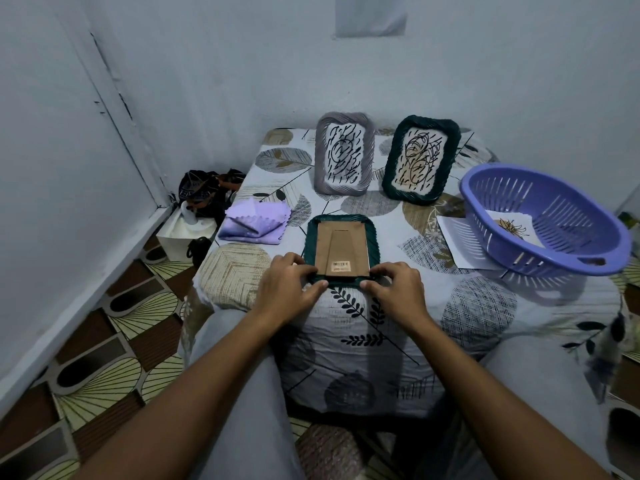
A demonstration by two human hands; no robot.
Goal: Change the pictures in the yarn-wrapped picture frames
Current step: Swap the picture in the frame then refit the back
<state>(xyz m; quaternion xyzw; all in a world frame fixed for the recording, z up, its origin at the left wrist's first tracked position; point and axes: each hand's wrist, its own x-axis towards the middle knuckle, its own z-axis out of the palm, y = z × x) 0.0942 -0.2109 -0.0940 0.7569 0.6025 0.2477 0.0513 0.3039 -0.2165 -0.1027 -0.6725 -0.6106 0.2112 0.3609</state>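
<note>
A dark green yarn-wrapped frame [340, 249] lies face down on the table, its brown cardboard back and folded stand facing up. My left hand [289, 287] grips its near left corner, thumb under the edge and fingers curled on top. My right hand [396, 289] grips the near right corner the same way. Two more frames stand upright at the back: a grey yarn-wrapped frame [344, 154] and a dark green one [420, 159], each showing a black scribbled picture.
A purple plastic basket [543, 220] on the right holds a picture of a flower [516, 227] and rests on a white sheet [453, 237]. A folded lilac cloth [254, 221] lies at the left. Bags sit on the floor beside the patterned tablecloth [485, 306].
</note>
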